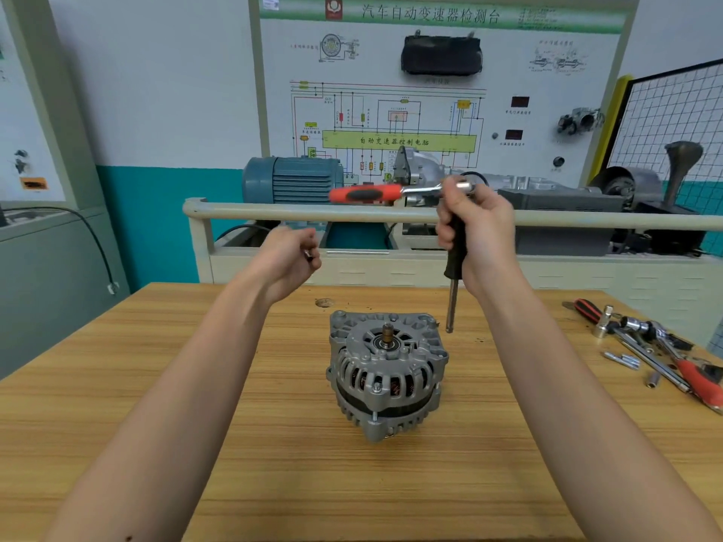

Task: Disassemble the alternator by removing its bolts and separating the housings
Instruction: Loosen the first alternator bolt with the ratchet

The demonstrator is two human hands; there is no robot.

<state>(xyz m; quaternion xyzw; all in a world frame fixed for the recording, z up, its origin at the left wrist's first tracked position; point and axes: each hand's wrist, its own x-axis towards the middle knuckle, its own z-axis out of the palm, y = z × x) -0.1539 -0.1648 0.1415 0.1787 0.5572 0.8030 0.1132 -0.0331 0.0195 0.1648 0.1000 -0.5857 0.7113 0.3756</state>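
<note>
Your right hand [479,232] is raised above the table [117,385] with its fingers curled round a black-handled extension bar [454,267], whose plain steel shaft hangs straight down and ends just above the table, beside the alternator [385,373] but not touching it. At the top of that bar sits a ratchet [375,193] with a chrome head and a smooth orange-and-black grip that sticks out level to your left. Your left hand [291,260] is held up apart from it, fingers curled and pinching a small dark piece [309,255] at the fingertips; it is too small to say what it is. The alternator stands in the middle of the pale, wood-grained table, shaft end up: a ribbed, cast grey metal body with slotted vents showing copper windings inside, a dark band round its waist and a bolt head [376,388] on the near side. Off to your right lie loose tools [645,342], among them chrome sockets, a second ratchet with an orange grip, and short steel bolts [622,359]. Behind the table a white training board [442,91] carries a wiring diagram; its green header reads 汽车自动变速器检测台 and a yellow-green box reads 自动变速器控制电脑. A blue-grey finned motor [293,179] sits below the board.
</note>
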